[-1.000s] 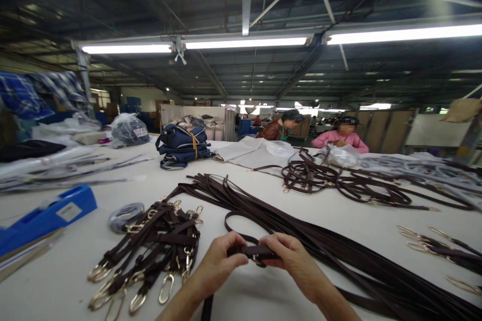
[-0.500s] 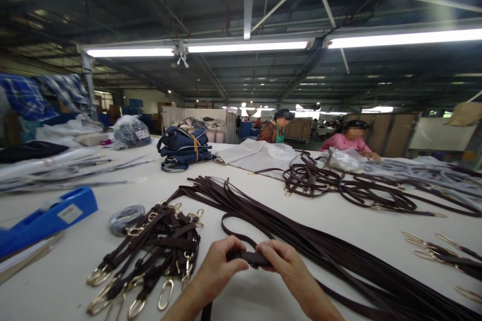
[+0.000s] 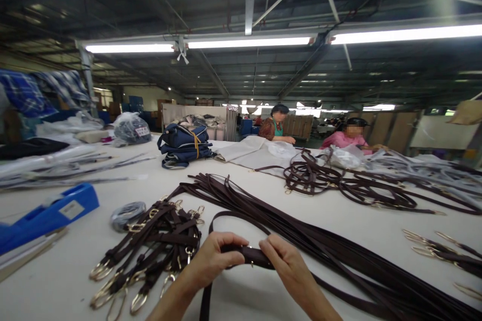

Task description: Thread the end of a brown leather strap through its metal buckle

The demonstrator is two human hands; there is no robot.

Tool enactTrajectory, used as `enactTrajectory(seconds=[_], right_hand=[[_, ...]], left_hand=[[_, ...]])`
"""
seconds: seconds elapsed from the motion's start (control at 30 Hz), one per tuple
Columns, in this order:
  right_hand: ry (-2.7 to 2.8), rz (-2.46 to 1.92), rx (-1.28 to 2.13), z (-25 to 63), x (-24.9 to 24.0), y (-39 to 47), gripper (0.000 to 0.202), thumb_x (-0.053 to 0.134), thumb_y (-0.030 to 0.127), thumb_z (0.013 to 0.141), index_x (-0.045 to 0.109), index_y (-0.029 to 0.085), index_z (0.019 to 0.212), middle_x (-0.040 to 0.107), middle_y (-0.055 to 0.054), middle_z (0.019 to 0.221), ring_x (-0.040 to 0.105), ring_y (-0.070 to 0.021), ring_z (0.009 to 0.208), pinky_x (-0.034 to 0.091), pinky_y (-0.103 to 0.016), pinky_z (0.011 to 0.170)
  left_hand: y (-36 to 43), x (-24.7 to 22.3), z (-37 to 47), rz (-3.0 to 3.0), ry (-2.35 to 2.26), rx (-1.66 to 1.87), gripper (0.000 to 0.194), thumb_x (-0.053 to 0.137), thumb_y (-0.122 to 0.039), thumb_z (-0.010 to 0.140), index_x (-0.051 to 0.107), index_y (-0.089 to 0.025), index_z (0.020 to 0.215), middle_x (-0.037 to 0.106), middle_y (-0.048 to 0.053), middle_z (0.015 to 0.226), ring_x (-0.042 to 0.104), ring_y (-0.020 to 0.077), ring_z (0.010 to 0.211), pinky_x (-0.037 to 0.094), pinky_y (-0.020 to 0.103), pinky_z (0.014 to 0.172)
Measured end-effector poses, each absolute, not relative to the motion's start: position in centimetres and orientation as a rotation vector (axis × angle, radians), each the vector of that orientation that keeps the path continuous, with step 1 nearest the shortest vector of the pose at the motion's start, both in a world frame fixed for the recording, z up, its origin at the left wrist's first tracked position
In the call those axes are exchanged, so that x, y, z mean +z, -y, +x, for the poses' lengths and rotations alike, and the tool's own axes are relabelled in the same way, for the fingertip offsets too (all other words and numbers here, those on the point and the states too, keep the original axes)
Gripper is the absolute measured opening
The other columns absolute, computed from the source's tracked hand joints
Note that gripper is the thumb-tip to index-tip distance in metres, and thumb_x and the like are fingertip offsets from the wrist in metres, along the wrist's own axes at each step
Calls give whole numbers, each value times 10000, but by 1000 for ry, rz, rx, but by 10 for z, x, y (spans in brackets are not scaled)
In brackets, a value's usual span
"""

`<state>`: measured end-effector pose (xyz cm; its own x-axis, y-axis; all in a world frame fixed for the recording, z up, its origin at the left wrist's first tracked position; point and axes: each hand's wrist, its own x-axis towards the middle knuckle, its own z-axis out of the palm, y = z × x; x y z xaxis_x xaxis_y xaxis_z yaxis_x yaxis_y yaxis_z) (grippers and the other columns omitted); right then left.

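A dark brown strap (image 3: 253, 256) with small metal studs on it is stretched between my two hands, just above the table. My left hand (image 3: 218, 256) pinches one end of the section between thumb and fingers. Gripping the other end is my right hand (image 3: 283, 260), also closed. Behind the hands the strap loops up and runs down past my left wrist. To the left lies a pile of short brown straps (image 3: 169, 235) with gold clips. A long bundle of brown straps (image 3: 293, 225) stretches diagonally behind and right of my hands.
A blue tape dispenser (image 3: 71, 205) and a grey coil (image 3: 128, 215) are at left. A folded navy bundle (image 3: 184, 144) sits further back. Tangled brown straps (image 3: 312, 175) lie right of centre, gold-clipped straps (image 3: 440, 251) at the right edge. Two people are across the white table (image 3: 173, 180).
My hands have moved slightly apart, showing more of the strap and its studs between them. The strap's loop behind has widened leftward. Across the table, a co-worker has shifted posture.
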<state>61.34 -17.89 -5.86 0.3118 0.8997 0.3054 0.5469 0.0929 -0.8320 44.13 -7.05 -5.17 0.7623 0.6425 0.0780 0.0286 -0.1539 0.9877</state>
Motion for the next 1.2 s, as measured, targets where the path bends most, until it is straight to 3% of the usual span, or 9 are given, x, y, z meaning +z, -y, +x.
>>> enactTrajectory(seconds=[0.07, 0.2, 0.47, 0.7, 0.8, 0.9, 1.0, 1.07, 1.2], right_hand=[[1386, -1679, 394, 615, -61, 179, 548, 385, 711, 856, 330, 234, 593, 368, 23, 595, 400, -169, 606, 287, -317, 599], [1471, -1687, 281, 616, -62, 181, 522, 358, 649, 906, 421, 229, 603, 498, -11, 626, 486, -200, 681, 321, -335, 686], [1521, -1625, 290, 607, -73, 175, 491, 328, 567, 947, 369, 235, 587, 431, 6, 593, 478, -183, 646, 320, -332, 676], [1430, -1569, 380, 596, -69, 177, 480, 380, 605, 923, 360, 228, 626, 405, 18, 611, 418, -161, 610, 305, -311, 602], [1357, -1353, 532, 600, -60, 183, 426, 444, 620, 912, 498, 218, 782, 530, -9, 769, 521, -178, 762, 404, -298, 708], [1333, -1216, 717, 603, -59, 186, 540, 409, 686, 900, 544, 237, 1167, 608, -79, 1116, 559, -236, 1071, 426, -356, 908], [1304, -1270, 851, 601, -64, 184, 686, 325, 731, 898, 482, 200, 1303, 658, -71, 910, 622, -237, 868, 455, -378, 789], [1292, -1259, 921, 599, -67, 182, 674, 329, 716, 905, 521, 159, 1235, 624, -31, 720, 595, -203, 683, 444, -350, 688], [1280, -1242, 935, 596, -65, 179, 529, 450, 655, 891, 591, 160, 1011, 577, -5, 681, 545, -160, 622, 421, -293, 618]], left_hand=[[70, -52, 441, 1641, -534, 596, 350, 685, -216, 585, 717, -131, 923, 627, -5, 730, 488, 116, 659, 352, 240, 611], [70, -52, 441, 1641, -510, 642, 258, 669, -191, 578, 661, -137, 831, 597, -19, 699, 472, 107, 646, 350, 236, 609], [81, -47, 443, 1706, -520, 618, 209, 680, -195, 562, 664, -133, 760, 565, -24, 666, 445, 113, 651, 338, 238, 617], [83, -46, 444, 1683, -498, 601, 206, 680, -187, 544, 680, -140, 744, 586, -19, 669, 455, 120, 665, 352, 236, 631], [82, -42, 441, 1645, -471, 577, 235, 690, -208, 553, 695, -134, 776, 573, -23, 647, 433, 106, 626, 329, 231, 595], [81, -40, 439, 1598, -437, 579, 230, 698, -204, 538, 675, -129, 754, 567, -28, 639, 421, 93, 606, 311, 222, 570], [79, -43, 440, 1562, -484, 556, 229, 715, -179, 503, 621, -137, 707, 578, -35, 604, 440, 87, 579, 314, 212, 551], [76, -47, 440, 1534, -525, 502, 251, 712, -162, 486, 583, -149, 700, 585, -42, 561, 465, 90, 543, 319, 206, 529], [73, -56, 442, 1449, -487, 452, 281, 678, -151, 498, 548, -163, 747, 626, -31, 563, 539, 112, 536, 369, 209, 529]])
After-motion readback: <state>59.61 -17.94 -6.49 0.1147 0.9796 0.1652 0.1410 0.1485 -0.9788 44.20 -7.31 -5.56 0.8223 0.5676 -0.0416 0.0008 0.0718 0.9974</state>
